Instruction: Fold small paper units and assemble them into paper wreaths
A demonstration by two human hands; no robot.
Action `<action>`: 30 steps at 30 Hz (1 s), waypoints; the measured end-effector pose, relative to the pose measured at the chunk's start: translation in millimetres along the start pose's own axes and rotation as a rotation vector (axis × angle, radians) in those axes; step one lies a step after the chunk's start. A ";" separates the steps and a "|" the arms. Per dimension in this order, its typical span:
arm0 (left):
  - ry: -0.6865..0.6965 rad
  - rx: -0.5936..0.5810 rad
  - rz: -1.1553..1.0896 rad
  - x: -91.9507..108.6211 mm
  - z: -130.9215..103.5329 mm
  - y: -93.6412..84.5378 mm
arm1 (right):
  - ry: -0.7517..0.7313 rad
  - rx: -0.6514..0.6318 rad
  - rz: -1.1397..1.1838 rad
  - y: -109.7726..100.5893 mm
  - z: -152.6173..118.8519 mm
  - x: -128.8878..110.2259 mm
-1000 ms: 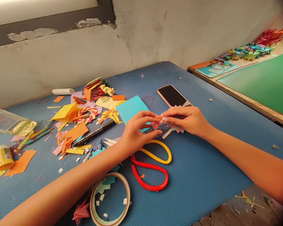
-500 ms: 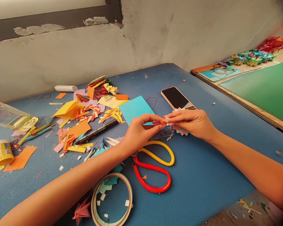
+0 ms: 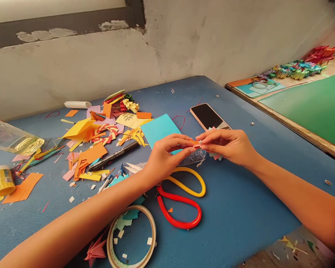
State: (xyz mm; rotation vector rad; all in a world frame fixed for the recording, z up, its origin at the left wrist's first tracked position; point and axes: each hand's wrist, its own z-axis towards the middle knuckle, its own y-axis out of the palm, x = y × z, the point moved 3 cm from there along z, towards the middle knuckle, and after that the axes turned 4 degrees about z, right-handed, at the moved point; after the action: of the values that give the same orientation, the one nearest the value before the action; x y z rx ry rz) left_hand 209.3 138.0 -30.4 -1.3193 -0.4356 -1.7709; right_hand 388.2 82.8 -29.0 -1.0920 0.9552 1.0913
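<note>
My left hand (image 3: 171, 150) pinches a small orange and pink folded paper piece (image 3: 195, 143) between thumb and fingertips. Meeting it from the right, my right hand (image 3: 226, 143) is closed on the white-tipped end of the same work. A pink and pale green pleated paper shape (image 3: 216, 156) pokes out behind and below the right fingers, mostly hidden by them. Under the hands lie a blue paper sheet (image 3: 160, 126) and a clear ruler (image 3: 190, 160). Scissors (image 3: 181, 201) with one yellow and one red handle rest just below my left wrist, their blades hidden by the arm.
A phone (image 3: 208, 116) lies beyond my right hand. A tape roll (image 3: 108, 242) sits near the front edge. To the left are paper scraps (image 3: 92, 154), a black marker (image 3: 114, 156), a yellow-labelled jar (image 3: 2, 180) and a clear container (image 3: 13, 136). A green-topped table (image 3: 309, 108) stands at right.
The fingers of my left hand have slid forward along the paper piece, closer to my right fingertips. The reddish strips that showed between the hands are now mostly covered.
</note>
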 end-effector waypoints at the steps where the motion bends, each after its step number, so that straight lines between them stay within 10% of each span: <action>1: 0.012 0.000 0.013 0.2 0.0 0.1 | -0.002 0.001 0.003 -0.2 -0.1 -0.3; 17: 0.122 0.055 0.162 5.5 -3.5 0.7 | -0.220 -0.103 -0.164 0.7 -2.4 -2.8; 30: 0.408 -0.204 0.559 1.2 -6.8 2.9 | -0.187 -0.157 -0.229 0.2 -2.7 0.8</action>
State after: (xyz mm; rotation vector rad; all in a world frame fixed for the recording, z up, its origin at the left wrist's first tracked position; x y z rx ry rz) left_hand 207.5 131.0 -32.5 -1.0377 0.3231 -1.5656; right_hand 388.0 80.4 -30.3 -1.1726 0.5893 1.0699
